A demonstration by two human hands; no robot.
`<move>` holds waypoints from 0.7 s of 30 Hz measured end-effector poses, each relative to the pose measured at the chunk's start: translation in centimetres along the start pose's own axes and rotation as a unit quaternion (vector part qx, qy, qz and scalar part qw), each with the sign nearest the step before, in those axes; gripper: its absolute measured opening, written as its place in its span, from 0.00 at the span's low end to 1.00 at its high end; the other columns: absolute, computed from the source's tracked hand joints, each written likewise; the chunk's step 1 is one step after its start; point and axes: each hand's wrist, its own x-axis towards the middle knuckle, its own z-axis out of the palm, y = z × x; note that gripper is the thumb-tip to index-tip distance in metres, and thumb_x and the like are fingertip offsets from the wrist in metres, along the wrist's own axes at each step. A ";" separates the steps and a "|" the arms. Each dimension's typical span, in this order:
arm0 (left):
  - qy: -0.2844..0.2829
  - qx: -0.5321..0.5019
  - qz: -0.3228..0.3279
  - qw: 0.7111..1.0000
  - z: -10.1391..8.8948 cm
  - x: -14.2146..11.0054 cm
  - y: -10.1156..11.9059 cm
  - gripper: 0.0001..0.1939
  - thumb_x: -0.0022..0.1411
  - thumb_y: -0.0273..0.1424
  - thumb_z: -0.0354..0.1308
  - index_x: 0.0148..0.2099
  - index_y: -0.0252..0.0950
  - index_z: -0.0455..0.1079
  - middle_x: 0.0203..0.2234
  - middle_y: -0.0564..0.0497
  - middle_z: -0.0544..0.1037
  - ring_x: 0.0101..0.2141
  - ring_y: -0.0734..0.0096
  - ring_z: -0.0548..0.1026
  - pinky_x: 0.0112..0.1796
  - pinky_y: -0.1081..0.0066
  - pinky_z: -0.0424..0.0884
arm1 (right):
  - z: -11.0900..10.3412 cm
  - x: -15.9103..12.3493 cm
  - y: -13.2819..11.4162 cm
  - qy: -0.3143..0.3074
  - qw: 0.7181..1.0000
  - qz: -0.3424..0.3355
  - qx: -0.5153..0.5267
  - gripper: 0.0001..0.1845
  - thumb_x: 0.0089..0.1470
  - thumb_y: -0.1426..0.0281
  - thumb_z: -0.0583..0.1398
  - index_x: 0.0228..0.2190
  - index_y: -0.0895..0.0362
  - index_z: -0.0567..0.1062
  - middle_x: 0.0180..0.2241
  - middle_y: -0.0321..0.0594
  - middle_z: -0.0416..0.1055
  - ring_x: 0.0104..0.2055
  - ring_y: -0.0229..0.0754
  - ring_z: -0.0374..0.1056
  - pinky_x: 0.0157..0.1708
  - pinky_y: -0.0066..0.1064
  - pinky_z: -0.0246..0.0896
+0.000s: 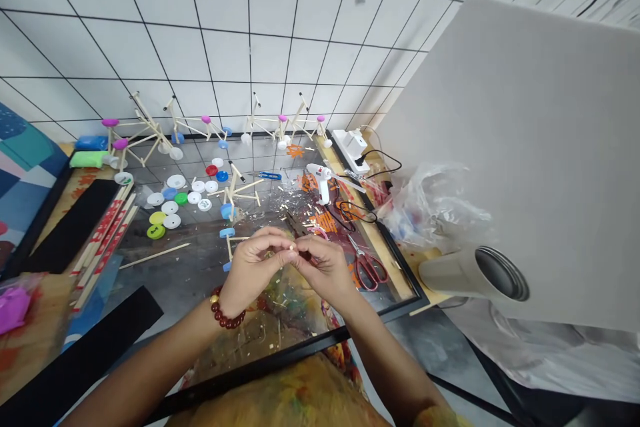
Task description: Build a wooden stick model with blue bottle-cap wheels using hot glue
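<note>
My left hand (263, 263) and my right hand (323, 267) meet over the middle of the work surface, fingertips closed together. Between them shows the pale tip of a small piece (292, 248), apparently wood; its rest is hidden by my fingers. Just behind my left hand is a stick piece with blue bottle caps (227, 233), partly covered by the hand. A wooden stick frame (235, 193) stands beyond it. To the right of my right hand lie red-handled scissors (369, 268). A white glue gun (321, 181) stands farther back.
Several stick bicycle-like models (150, 123) line the tiled wall. Loose bottle caps (171, 221) lie left, near bundled wooden sticks (107, 240) and a black strip (85, 353). A blue cutter (270, 175) lies by scraps. A power strip (351, 150) and white cup (470, 272) are right.
</note>
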 end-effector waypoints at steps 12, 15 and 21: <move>0.205 -0.076 0.164 0.962 -4.5 1.8 4.2 0.06 0.55 0.31 0.69 0.38 0.41 0.80 0.34 0.51 0.78 0.31 0.74 0.73 0.36 0.71 0.73 | 2.0 10.1 8.3 -0.052 0.990 0.134 0.016 0.06 0.48 0.67 0.61 0.25 0.56 0.76 0.24 0.32 0.71 0.28 0.38 0.66 0.34 0.29 0.59; 0.221 -0.087 0.195 0.952 -5.7 2.0 5.9 0.07 0.54 0.31 0.70 0.37 0.40 0.80 0.31 0.52 0.78 0.30 0.74 0.73 0.36 0.69 0.73 | 3.7 12.7 9.7 -0.064 0.989 0.132 -0.001 0.05 0.44 0.69 0.61 0.21 0.56 0.75 0.21 0.31 0.69 0.27 0.38 0.64 0.34 0.29 0.57; 0.226 -0.092 0.215 0.945 -6.8 1.9 6.6 0.07 0.55 0.30 0.70 0.38 0.40 0.80 0.31 0.52 0.78 0.30 0.75 0.73 0.35 0.70 0.73 | 5.4 14.3 11.2 -0.076 0.988 0.135 0.011 0.05 0.44 0.68 0.61 0.23 0.56 0.76 0.23 0.33 0.71 0.28 0.38 0.63 0.33 0.29 0.57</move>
